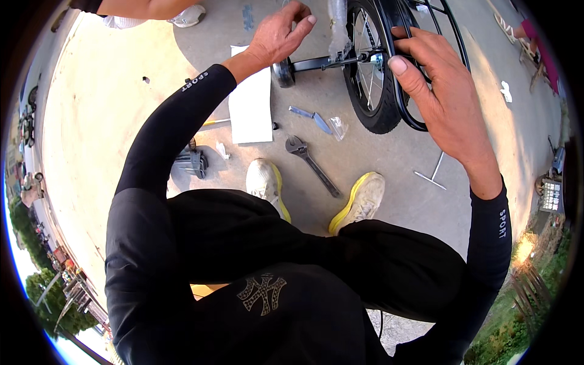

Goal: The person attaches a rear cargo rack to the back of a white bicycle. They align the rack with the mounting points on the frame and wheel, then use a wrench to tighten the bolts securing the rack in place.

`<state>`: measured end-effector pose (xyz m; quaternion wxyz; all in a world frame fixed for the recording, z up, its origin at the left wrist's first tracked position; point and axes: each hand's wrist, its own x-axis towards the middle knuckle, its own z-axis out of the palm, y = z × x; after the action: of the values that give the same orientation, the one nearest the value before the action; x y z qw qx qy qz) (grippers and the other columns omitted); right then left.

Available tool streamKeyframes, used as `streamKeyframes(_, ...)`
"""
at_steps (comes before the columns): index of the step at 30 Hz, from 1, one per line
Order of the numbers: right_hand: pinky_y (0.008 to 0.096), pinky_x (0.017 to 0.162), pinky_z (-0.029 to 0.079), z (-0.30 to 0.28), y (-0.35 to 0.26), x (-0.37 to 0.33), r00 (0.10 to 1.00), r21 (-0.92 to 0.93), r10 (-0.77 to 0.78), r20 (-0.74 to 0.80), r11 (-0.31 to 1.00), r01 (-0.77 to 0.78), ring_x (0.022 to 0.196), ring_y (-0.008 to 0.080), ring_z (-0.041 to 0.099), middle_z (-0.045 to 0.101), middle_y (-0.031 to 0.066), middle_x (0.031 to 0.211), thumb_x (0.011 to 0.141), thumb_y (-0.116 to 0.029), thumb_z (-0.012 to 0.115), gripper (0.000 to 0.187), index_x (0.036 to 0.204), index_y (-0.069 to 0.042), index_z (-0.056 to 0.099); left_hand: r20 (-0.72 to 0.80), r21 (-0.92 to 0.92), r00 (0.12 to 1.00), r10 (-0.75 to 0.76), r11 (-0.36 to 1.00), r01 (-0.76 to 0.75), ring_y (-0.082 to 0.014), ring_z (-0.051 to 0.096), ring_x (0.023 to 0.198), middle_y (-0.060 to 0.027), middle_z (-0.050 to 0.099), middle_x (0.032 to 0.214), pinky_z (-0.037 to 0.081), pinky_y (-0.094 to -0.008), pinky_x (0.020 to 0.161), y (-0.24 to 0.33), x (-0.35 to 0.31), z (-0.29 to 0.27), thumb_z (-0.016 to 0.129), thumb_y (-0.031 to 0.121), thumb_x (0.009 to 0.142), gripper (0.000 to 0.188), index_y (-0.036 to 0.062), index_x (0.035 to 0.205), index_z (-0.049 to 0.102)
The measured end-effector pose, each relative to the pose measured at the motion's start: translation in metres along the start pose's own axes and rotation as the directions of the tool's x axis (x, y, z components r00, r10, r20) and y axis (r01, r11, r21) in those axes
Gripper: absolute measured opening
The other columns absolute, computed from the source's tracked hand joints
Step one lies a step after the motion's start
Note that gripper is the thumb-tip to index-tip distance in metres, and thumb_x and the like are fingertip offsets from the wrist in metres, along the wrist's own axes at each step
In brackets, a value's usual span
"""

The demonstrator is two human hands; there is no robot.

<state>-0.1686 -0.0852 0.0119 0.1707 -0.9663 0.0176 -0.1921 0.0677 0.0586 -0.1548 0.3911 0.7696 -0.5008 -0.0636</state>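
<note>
My right hand (441,85) is wrapped round the black tubular rack (398,91) of a small bicycle, thumb on the near side and fingertips over the tube. Beside it stands the spoked bicycle wheel (384,114) with its black tyre. A support arm (310,64) runs left from the hub to a small training wheel (283,73). Just above that small wheel is my left hand (281,31), its fingers loosely bent and the thumb apart from them. I see nothing in its grip. Clear plastic wrap (339,27) covers a bar beside the wheel.
An adjustable wrench (313,165) lies between my shoes. Ahead are a blue-handled knife (311,118), a small plastic bag (338,128) and a white sheet (252,112). A T-shaped metal tool (433,176) is at right, dark parts (192,162) at left. Another person's arm (146,7) shows at upper left.
</note>
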Motion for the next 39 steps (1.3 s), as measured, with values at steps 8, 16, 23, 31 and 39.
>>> streamKeyframes(8,0.0396,0.08,0.051,0.0,-0.01,0.004,0.995,0.04,0.08,-0.064,0.996,-0.077,0.091,0.0332,0.064,0.067,0.0143,0.101,0.095,-0.032,0.067,0.033,0.109,-0.002,0.067,-0.217,-0.332,0.975,0.055,0.935,-0.127,-0.0341,0.057,0.1,-0.0233,0.056,0.107,0.044,-0.0434,0.091,0.076,0.049,-0.003,0.046,0.023,0.1,0.033,-0.0036,0.118,0.052)
streamKeyframes(16,0.036,0.097,0.046,0.013,-0.048,-0.062,0.786,-0.228,-0.618,-0.003,0.766,0.601,0.113,0.0183,0.058,0.063,0.0021,0.116,0.092,-0.024,0.06,0.025,0.114,-0.014,0.062,-0.265,-0.576,0.964,0.027,0.797,-0.181,-0.0257,0.053,0.101,-0.0146,0.055,0.107,0.042,-0.0346,0.093,0.129,0.069,-0.037,0.052,0.033,0.102,0.039,-0.0027,0.118,0.053)
streamKeyframes(23,0.0415,0.074,0.056,0.213,-0.065,-0.192,0.617,-0.052,0.204,0.76,0.965,-0.256,0.09,0.032,0.067,0.062,0.0144,0.098,0.09,-0.024,0.068,0.03,0.103,-0.003,0.051,-0.333,-0.119,0.811,0.481,0.832,-0.542,-0.0386,0.057,0.091,-0.0197,0.061,0.086,0.045,-0.0452,0.085,0.121,0.081,-0.016,0.056,0.023,0.094,0.027,-0.0027,0.088,0.062)
streamKeyframes(31,0.034,0.065,0.058,0.314,-0.075,-0.229,0.685,-0.285,0.461,0.564,0.887,-0.363,0.078,0.0264,0.069,0.065,0.0156,0.095,0.087,-0.017,0.067,0.033,0.11,-0.002,0.05,-0.342,-0.104,0.71,0.616,0.726,-0.68,-0.0377,0.056,0.089,-0.0184,0.059,0.085,0.044,-0.0446,0.083,0.105,0.087,-0.015,0.055,0.019,0.096,0.024,-0.0013,0.086,0.061)
streamKeyframes(39,0.0429,0.07,0.057,0.298,-0.093,-0.202,0.566,-0.266,0.607,0.558,0.776,-0.571,0.081,0.0345,0.071,0.068,0.023,0.095,0.092,-0.014,0.057,0.035,0.117,0.006,0.045,-0.325,-0.126,0.74,0.589,0.748,-0.651,-0.0404,0.052,0.103,-0.0208,0.054,0.109,0.043,-0.0473,0.091,0.105,0.078,-0.034,0.056,0.022,0.097,0.024,-0.0019,0.095,0.056)
